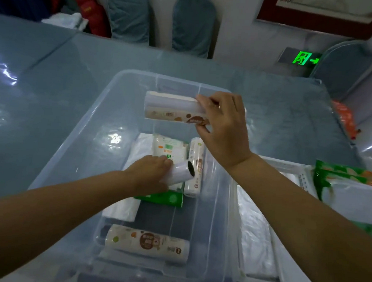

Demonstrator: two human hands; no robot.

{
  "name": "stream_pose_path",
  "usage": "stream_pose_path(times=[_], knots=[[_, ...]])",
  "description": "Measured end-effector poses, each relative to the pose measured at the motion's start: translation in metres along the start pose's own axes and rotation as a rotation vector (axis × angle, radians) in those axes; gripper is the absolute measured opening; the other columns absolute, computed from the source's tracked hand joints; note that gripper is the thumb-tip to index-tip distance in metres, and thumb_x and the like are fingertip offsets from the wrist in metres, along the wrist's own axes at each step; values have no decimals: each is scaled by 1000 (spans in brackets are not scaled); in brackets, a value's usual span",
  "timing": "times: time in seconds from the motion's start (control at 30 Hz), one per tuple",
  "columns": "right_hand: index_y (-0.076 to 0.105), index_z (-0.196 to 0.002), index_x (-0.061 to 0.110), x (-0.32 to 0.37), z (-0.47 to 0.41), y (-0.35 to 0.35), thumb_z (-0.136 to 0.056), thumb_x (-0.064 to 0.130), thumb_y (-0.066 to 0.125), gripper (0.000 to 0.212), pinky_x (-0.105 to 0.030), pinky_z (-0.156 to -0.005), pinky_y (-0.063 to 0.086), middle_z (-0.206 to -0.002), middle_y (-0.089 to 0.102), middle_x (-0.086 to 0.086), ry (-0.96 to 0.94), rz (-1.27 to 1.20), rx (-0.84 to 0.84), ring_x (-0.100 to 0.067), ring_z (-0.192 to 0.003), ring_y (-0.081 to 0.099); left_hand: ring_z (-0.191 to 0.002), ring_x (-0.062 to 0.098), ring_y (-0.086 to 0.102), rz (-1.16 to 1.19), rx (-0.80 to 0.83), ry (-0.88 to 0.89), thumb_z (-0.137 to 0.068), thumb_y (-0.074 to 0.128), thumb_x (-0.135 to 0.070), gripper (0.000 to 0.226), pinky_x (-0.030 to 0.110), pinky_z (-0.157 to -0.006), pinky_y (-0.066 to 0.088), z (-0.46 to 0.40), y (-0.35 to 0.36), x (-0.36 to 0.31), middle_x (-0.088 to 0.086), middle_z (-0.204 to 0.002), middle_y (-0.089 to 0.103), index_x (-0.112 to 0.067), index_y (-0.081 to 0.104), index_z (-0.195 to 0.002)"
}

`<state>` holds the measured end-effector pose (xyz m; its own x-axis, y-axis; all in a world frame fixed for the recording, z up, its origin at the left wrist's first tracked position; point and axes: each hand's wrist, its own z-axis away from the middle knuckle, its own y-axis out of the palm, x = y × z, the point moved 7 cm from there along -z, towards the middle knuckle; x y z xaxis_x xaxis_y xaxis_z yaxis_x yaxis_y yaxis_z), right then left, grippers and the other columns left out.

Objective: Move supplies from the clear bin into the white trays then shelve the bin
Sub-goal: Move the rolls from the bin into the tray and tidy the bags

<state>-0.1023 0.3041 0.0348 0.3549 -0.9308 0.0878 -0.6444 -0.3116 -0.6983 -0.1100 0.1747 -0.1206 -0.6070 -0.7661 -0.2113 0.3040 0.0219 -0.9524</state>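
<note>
The clear bin stands in front of me on the blue table. My right hand holds two white rolls stacked together above the bin's far end. Down inside the bin, my left hand grips a small white roll with a dark core. Beside it lie another upright roll, a white and green packet and flat white bags. One more printed roll lies at the bin's near end. A white tray with white bags sits to the right of the bin.
Green packets lie in a second tray at the far right. An orange packet rests near the table's right edge. Blue chairs stand behind the table against the wall.
</note>
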Motion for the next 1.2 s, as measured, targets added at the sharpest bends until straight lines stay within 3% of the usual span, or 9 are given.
stream_pose_path(times=[0.17,0.33,0.53,0.67,0.73,0.8,0.97,1.1,1.2], knots=[[61,-117,3,-21,5,-29,-76,16,72,45,-32,-84,44,-101,61,-19,95,-33,-95,-23,-98,40,-90,13,50,361,-325,-156,-68,76,-38,60,31,-76,42,5,-69,-1,3,-116,58,-22,47,-118],[60,-116,-1,-60,16,-82,-72,18,76,50,-6,-92,23,-99,59,-23,188,-50,-194,-23,-97,38,-88,18,50,362,-615,-106,-66,77,-35,62,32,-72,41,16,-134,-34,7,-111,54,-19,49,-119],[59,-117,-2,-133,64,-147,-71,17,77,53,-6,-89,27,-101,56,-24,288,-33,-228,-30,-97,46,-103,31,51,287,-701,-69,-74,73,-25,68,44,-84,44,-5,-176,-116,12,-126,45,-20,37,-132],[58,-117,0,-199,121,-182,-68,16,78,56,-11,-91,34,-102,54,-20,388,-46,-174,-29,-98,45,-101,30,52,204,-702,-25,-72,74,-26,68,41,-77,43,-40,-181,-184,11,-125,47,-19,37,-129],[59,-115,0,-233,156,-192,-63,9,81,57,-29,-87,44,-102,54,-20,456,-46,-85,-33,-96,49,-88,23,50,186,-692,-9,-70,74,-30,61,35,-69,39,-59,-177,-219,10,-118,51,-19,41,-120],[62,-112,0,-265,197,-200,-59,6,83,58,-38,-82,48,-101,56,-19,524,-27,33,-34,-93,52,-82,20,48,169,-663,48,-69,74,-32,56,34,-66,38,-79,-167,-257,8,-111,53,-20,41,-112],[59,-119,13,-337,313,-207,-64,15,82,60,-27,-84,43,-109,51,-5,722,-83,469,-20,-100,48,-77,16,45,112,-549,171,-68,69,-35,52,28,-62,32,-126,-130,-343,3,-108,53,-24,45,-113],[53,-128,21,-353,384,-195,-72,27,77,61,-29,-99,38,-119,48,-1,674,-160,842,-17,-112,42,-84,17,45,154,-393,211,-68,69,-35,56,30,-69,41,-153,-85,-393,2,-109,50,-27,47,-119],[52,-128,23,-353,417,-186,-75,29,74,58,-25,-98,36,-122,46,-1,595,-190,998,-16,-111,43,-87,17,46,180,-311,241,-67,70,-35,55,27,-70,40,-164,-51,-427,2,-106,44,-25,53,-118]])
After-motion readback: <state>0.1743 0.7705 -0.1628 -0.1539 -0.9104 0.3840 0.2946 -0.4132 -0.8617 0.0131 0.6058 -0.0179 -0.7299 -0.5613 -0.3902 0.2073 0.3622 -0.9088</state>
